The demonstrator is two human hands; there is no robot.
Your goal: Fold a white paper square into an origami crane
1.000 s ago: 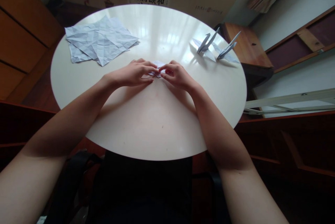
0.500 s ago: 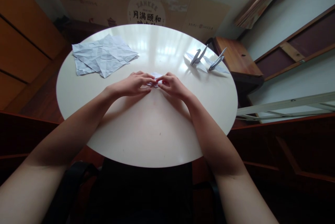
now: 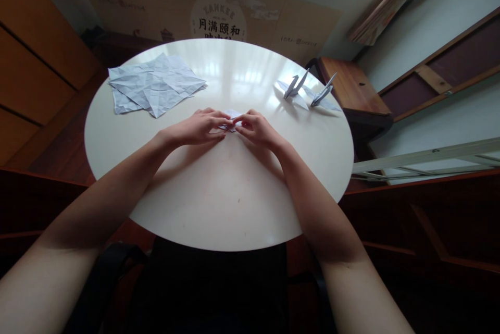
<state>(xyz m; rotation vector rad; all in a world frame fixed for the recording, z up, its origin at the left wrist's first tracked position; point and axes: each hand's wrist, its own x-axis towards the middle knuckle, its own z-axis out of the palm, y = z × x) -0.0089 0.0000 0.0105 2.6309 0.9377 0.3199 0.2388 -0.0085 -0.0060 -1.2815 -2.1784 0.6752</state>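
A small piece of folded white paper [image 3: 233,114] lies on the white oval table [image 3: 230,198], between my two hands and partly covered by their fingers. From the left, my left hand [image 3: 203,125] holds its near side, fingers bent over the paper and thumb low by the tabletop. My right hand [image 3: 255,128] pinches the paper's right part between thumb and forefinger. The fingertips of both hands almost meet over it, so the exact folds are hidden.
Creased, unfolded paper sheets [image 3: 156,84] lie overlapping at the table's far left. Two folded paper cranes [image 3: 292,89] stand at the far right. Beyond them is a wooden cabinet [image 3: 355,86]. A black chair armrest [image 3: 121,256] shows below the table's left edge.
Both hands keep almost the same hold on the folded paper. The whole view has shifted very slightly; the sheets and cranes stay in place on the table.
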